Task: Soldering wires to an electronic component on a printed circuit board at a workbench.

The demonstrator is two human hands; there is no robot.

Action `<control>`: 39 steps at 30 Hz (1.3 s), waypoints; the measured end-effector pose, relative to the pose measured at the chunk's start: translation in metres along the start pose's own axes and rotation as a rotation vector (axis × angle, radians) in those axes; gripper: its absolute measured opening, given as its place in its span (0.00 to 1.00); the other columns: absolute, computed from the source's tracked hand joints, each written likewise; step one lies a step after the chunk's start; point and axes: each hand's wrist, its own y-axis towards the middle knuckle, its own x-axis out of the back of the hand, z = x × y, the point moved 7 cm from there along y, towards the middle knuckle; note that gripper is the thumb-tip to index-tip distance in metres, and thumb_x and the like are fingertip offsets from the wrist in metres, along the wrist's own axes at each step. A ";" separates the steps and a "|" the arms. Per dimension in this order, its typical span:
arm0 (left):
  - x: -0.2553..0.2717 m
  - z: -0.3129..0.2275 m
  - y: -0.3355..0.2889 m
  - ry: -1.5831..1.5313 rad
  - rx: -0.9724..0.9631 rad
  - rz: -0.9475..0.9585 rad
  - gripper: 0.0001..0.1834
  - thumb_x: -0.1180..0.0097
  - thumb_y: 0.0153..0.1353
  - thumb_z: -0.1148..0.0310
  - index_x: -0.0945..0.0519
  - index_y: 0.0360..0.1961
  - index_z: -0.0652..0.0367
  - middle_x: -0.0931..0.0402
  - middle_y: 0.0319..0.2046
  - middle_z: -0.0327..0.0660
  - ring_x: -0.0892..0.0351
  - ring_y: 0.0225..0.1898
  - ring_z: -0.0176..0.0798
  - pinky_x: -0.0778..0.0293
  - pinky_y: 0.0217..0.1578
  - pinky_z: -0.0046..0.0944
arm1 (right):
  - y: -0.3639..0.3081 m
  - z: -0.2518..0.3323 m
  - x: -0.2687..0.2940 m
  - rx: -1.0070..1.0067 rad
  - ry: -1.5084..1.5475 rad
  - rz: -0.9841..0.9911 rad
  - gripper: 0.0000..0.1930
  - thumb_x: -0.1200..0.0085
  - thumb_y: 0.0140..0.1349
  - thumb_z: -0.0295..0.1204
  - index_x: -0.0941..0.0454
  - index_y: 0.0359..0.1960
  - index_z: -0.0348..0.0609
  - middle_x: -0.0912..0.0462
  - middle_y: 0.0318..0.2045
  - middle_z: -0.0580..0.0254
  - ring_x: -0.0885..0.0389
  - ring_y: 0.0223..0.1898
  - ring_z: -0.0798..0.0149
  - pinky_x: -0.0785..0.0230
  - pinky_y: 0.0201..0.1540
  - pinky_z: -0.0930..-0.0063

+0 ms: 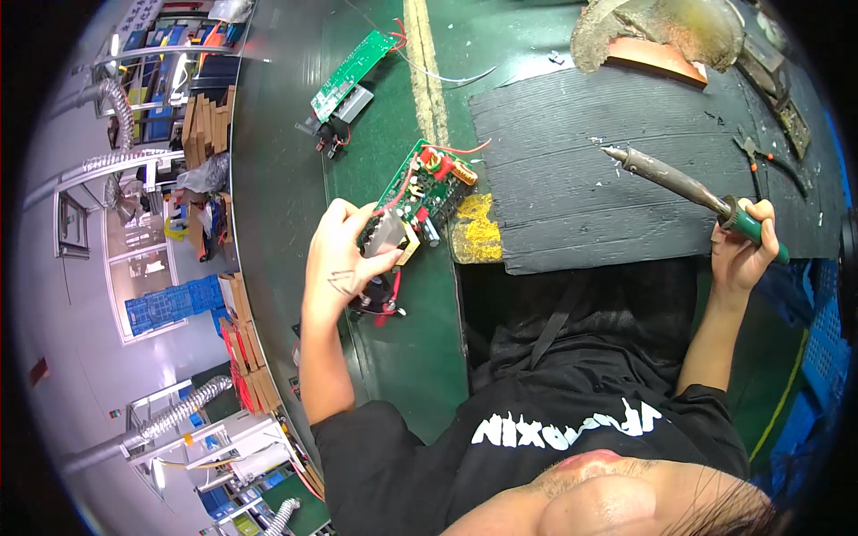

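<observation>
My left hand (pixel 338 259) is closed around the lower end of a green circuit board (pixel 413 192), thumb and fingers on either side of it. The board carries red, yellow and black parts and stands tilted over the green table; a red wire sticks out from its far end. In my right hand (pixel 746 246) is a soldering iron (pixel 672 179), gripped by its green handle. Its metal tip points left toward the board, well apart from it, above a black corrugated sheet (pixel 590 205).
A second green circuit board (pixel 353 76) with wires lies farther back on the left. Cutters (pixel 756 161) with orange and black handles rest at the right of the sheet. Behind stands a crusted grey round piece (pixel 594 40) with an orange-brown block (pixel 657 61). Blue crates (pixel 827 357) are at the far right.
</observation>
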 end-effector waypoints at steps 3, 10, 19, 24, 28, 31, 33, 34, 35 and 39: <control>0.004 0.014 0.018 -0.195 -0.086 0.133 0.33 0.29 0.32 0.64 0.21 0.46 0.64 0.35 0.28 0.40 0.31 0.31 0.38 0.32 0.36 0.35 | 0.001 0.000 -0.001 -0.007 0.030 0.002 0.13 0.58 0.65 0.40 0.33 0.36 0.41 0.30 0.26 0.58 0.29 0.23 0.66 0.34 0.20 0.79; -0.011 -0.005 0.061 -0.379 -0.319 0.453 0.35 0.29 0.30 0.64 0.20 0.47 0.59 0.34 0.28 0.37 0.31 0.32 0.36 0.34 0.38 0.33 | 0.001 -0.002 0.000 -0.017 0.038 0.006 0.12 0.57 0.65 0.39 0.34 0.36 0.42 0.31 0.28 0.59 0.27 0.26 0.66 0.29 0.24 0.78; -0.025 -0.012 0.100 -0.164 -0.495 0.489 0.30 0.34 0.42 0.61 0.22 0.50 0.59 0.25 0.42 0.43 0.26 0.44 0.41 0.31 0.47 0.36 | 0.003 0.002 -0.005 -0.001 0.014 -0.039 0.13 0.56 0.64 0.39 0.34 0.35 0.41 0.32 0.26 0.60 0.28 0.23 0.66 0.29 0.21 0.77; -0.002 -0.048 0.151 -0.275 -0.428 0.216 0.19 0.41 0.54 0.66 0.23 0.47 0.61 0.24 0.41 0.44 0.24 0.41 0.39 0.29 0.44 0.34 | 0.000 -0.002 -0.004 0.066 -0.037 -0.107 0.14 0.55 0.63 0.40 0.33 0.35 0.40 0.31 0.25 0.58 0.28 0.20 0.65 0.31 0.18 0.76; -0.015 -0.089 0.223 0.178 -0.694 -0.561 0.19 0.43 0.57 0.66 0.25 0.49 0.61 0.24 0.41 0.48 0.26 0.45 0.51 0.32 0.52 0.45 | 0.000 0.003 -0.009 0.102 -0.149 -0.155 0.15 0.55 0.63 0.40 0.32 0.35 0.39 0.29 0.24 0.54 0.28 0.17 0.63 0.34 0.16 0.76; -0.025 -0.121 0.252 0.196 -0.714 -0.823 0.21 0.43 0.57 0.67 0.26 0.51 0.62 0.26 0.46 0.51 0.27 0.48 0.52 0.34 0.54 0.45 | 0.002 0.003 -0.013 0.130 -0.208 -0.131 0.15 0.57 0.64 0.40 0.31 0.36 0.37 0.28 0.22 0.51 0.29 0.15 0.63 0.36 0.16 0.77; -0.024 -0.116 0.276 -0.020 -0.748 -0.906 0.28 0.41 0.56 0.65 0.31 0.57 0.62 0.30 0.54 0.54 0.31 0.55 0.53 0.37 0.58 0.46 | 0.002 0.002 -0.017 0.136 -0.199 -0.110 0.15 0.57 0.64 0.39 0.31 0.36 0.37 0.28 0.22 0.51 0.29 0.15 0.63 0.36 0.16 0.77; -0.022 -0.123 0.287 -0.230 -0.783 -0.873 0.31 0.41 0.56 0.64 0.34 0.60 0.61 0.30 0.54 0.55 0.31 0.55 0.54 0.38 0.59 0.47 | 0.002 0.003 -0.017 0.139 -0.200 -0.097 0.15 0.58 0.64 0.39 0.31 0.36 0.36 0.28 0.22 0.50 0.29 0.15 0.63 0.36 0.16 0.77; -0.033 -0.125 0.306 0.077 -0.519 -0.713 0.28 0.42 0.57 0.62 0.31 0.58 0.61 0.30 0.53 0.54 0.32 0.56 0.54 0.41 0.61 0.47 | 0.003 0.004 -0.016 0.151 -0.210 -0.082 0.16 0.58 0.65 0.39 0.31 0.36 0.36 0.28 0.21 0.50 0.29 0.15 0.63 0.36 0.16 0.76; -0.031 -0.122 0.301 0.176 -0.533 -0.854 0.16 0.46 0.59 0.67 0.22 0.48 0.59 0.21 0.35 0.48 0.23 0.39 0.53 0.30 0.46 0.47 | 0.002 0.007 -0.016 0.149 -0.201 -0.118 0.16 0.59 0.64 0.39 0.31 0.36 0.35 0.28 0.21 0.50 0.30 0.14 0.63 0.35 0.16 0.75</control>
